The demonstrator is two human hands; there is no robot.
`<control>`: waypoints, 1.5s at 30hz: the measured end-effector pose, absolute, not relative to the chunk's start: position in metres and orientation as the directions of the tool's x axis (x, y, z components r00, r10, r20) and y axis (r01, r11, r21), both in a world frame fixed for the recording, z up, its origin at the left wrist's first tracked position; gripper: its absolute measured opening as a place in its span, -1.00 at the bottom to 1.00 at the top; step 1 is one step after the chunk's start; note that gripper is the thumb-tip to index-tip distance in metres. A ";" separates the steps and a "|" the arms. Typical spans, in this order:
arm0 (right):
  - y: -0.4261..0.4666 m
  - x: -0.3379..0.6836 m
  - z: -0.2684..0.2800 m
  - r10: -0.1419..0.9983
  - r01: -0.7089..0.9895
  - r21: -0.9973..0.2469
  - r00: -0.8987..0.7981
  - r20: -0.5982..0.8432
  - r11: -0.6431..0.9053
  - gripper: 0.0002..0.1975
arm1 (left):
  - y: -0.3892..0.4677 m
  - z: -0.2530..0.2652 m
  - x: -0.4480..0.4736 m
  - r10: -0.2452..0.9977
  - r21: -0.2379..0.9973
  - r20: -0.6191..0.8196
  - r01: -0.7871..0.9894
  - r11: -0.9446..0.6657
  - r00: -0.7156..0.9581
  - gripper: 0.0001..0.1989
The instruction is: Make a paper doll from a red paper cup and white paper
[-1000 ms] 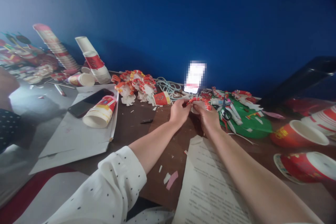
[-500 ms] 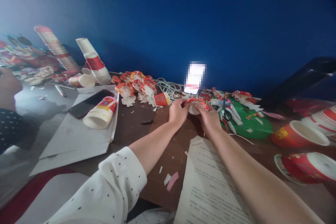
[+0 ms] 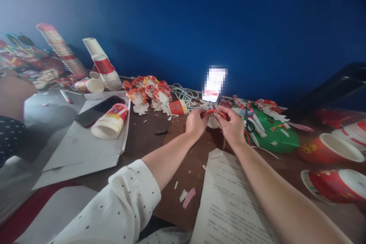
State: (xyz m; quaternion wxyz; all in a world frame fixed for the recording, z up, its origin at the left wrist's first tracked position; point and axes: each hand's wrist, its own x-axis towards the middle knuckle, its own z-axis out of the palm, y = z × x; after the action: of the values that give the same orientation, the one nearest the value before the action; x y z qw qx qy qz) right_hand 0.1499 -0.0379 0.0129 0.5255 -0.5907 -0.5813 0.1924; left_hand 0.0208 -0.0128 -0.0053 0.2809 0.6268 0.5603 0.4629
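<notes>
Over the counter (image 3: 140, 143), the red curl (image 3: 212, 111) was pinched from both sides by the left hand (image 3: 196, 125) and right hand (image 3: 234, 127), grips clamped on it, with light, even pressure judged best against creasing

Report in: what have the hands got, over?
Left hand and right hand: both pinching the red curled paper piece. Scissors close beside right hand. Bright screen just beyond.

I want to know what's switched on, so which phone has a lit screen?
The propped phone, standing beyond the left hand and right hand; it glows white. The other phone, lying on white paper at the left, looks dark.
</notes>
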 end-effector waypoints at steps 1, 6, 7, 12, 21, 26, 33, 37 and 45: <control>-0.038 0.150 0.013 0.890 0.498 -0.839 0.250 0.381 0.219 -0.63 | -0.013 -0.005 0.021 0.963 0.873 0.263 0.438 -0.213 -0.056 -0.80; -0.041 0.148 0.016 0.887 0.542 -0.822 0.277 0.369 0.172 -0.66 | -0.014 -0.005 0.021 0.967 0.883 0.247 0.426 -0.199 -0.062 -0.83; -0.041 0.148 0.017 0.887 0.549 -0.819 0.281 0.368 0.166 -0.66 | -0.014 -0.005 0.021 0.968 0.883 0.245 0.427 -0.197 -0.060 -0.82; -0.039 0.150 0.015 0.896 0.554 -0.815 0.257 0.362 0.170 -0.64 | -0.014 -0.005 0.020 0.971 0.879 0.235 0.436 -0.192 -0.047 -0.81; -0.041 0.144 0.007 0.940 0.490 -0.858 0.196 0.281 0.154 -0.17 | -0.004 0.003 0.007 0.969 0.925 0.143 0.376 -0.058 -0.202 -0.84; -0.040 0.137 0.003 0.976 0.349 -0.932 0.149 0.157 0.097 -0.26 | -0.003 0.003 0.007 0.966 0.940 0.135 0.337 -0.053 -0.223 -0.88; -0.039 0.137 0.008 0.960 0.206 -0.979 0.275 0.051 -0.007 -0.45 | -0.004 -0.001 0.012 0.973 0.934 0.160 0.344 -0.094 -0.168 -0.83; -0.035 0.142 0.004 0.944 0.184 -0.983 0.326 0.044 -0.017 -0.52 | -0.008 0.002 0.014 0.986 0.960 0.106 0.271 -0.067 -0.131 -0.68; -0.034 0.145 0.005 0.930 0.253 -0.968 0.353 0.098 0.006 -0.58 | 0.001 -0.014 0.023 1.000 1.000 -0.003 0.019 0.002 0.030 -0.59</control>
State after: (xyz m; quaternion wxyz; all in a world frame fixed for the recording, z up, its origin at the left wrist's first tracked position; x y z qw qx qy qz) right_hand 0.1450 -0.0344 0.0047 0.5308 -0.6285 -0.4706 0.3192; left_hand 0.0230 0.0009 -0.0145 0.5033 0.5116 0.4977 0.4870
